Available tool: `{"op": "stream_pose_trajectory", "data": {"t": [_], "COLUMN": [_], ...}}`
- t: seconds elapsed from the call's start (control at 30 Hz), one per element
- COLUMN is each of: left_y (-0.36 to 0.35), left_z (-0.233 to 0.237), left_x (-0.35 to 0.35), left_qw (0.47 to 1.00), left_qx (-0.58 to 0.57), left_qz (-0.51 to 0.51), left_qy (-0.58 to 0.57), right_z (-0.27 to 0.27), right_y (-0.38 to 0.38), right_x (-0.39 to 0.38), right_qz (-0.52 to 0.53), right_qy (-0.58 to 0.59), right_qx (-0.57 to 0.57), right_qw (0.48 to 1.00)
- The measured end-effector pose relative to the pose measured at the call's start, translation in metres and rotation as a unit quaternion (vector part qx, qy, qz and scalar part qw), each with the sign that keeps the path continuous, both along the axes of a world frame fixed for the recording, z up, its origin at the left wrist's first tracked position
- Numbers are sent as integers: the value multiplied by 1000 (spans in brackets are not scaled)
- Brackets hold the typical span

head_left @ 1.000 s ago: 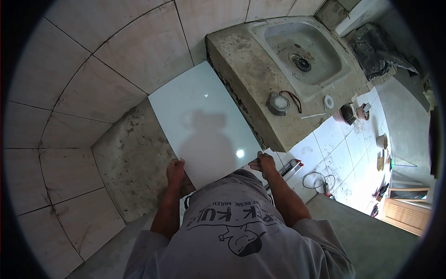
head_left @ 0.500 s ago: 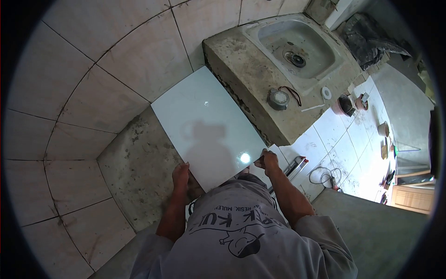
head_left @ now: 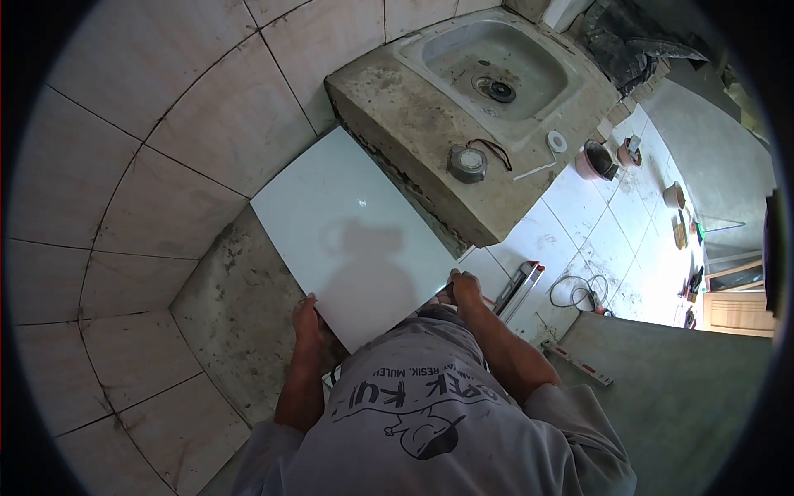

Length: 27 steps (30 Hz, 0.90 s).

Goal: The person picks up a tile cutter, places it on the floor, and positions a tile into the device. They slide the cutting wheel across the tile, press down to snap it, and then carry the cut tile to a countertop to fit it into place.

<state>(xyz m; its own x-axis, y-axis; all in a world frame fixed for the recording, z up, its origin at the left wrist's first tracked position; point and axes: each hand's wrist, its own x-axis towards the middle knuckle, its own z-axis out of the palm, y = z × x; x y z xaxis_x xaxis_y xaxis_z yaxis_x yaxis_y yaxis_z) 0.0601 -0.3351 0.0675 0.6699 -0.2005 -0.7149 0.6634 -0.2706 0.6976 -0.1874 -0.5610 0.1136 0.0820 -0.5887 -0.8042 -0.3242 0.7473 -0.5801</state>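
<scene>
A large, glossy white tile (head_left: 331,190) is between my hands, its far corner near the tiled wall and one long side facing the concrete counter (head_left: 422,165). My left hand (head_left: 306,321) grips its left edge close to the near corner, thumb showing on the rim. At the right near corner, my right hand (head_left: 464,289) is closed on the edge, some fingers hidden beneath. The shadow of my head falls across the tile's face. Under and left of it lies a bare cement surface (head_left: 236,306).
On the counter are a sink (head_left: 447,54), a tape measure (head_left: 468,164) and a white tape roll (head_left: 557,142). To the right lie a tile cutter (head_left: 519,289), a coiled cable (head_left: 571,291) and a spirit level (head_left: 579,364). Small buckets (head_left: 589,161) stand beyond the counter.
The view has shifted, so the counter and sink appear further left and higher. The tile has tilted slightly, and the bright glare near my right hand is gone. Both hands keep their hold.
</scene>
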Motion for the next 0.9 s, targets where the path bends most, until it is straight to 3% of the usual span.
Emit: {"op": "stream_pose_trajectory", "data": {"t": [0.23,0.67,0.9], "left_y": [-5,-25,-33], "left_z": [-3,-36,-37], "left_x": [1,9,4], "left_qw": [994,980,986], "left_qx": [-71,-128,-32], "left_qz": [87,125,154], "left_qy": [3,84,53], "right_z": [1,7,-6], "right_y": [16,-12,-20], "right_x": [-5,-13,-16], "right_qz": [-21,7,17], "right_qy": [-48,-59,-72], "right_qx": [43,3,17], "right_qw": [998,998,997]}}
